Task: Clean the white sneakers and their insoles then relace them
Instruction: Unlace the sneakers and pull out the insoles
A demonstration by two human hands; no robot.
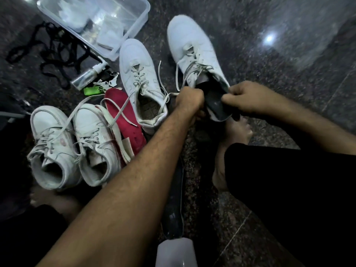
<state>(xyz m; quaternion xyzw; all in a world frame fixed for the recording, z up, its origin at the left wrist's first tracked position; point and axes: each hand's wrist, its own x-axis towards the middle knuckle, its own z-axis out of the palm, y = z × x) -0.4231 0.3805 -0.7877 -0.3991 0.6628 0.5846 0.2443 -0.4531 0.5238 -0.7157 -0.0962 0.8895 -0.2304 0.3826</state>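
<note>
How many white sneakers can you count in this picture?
4: two side by side at lower left, one in the centre, one at upper right by the hands.

Blurred clear tub (134,22) contents unreadable; its far edge cut off.

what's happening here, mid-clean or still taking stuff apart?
Still taking apart, it looks like. A person sits on the dark speckled stone floor, and both the left hand and the right hand grip a dark insole at the heel opening of a white lace-up sneaker. Three more white sneakers stand to the left, laces loose, beside a red insole. A clear plastic tub and small spray bottle lie untouched behind them.
</note>
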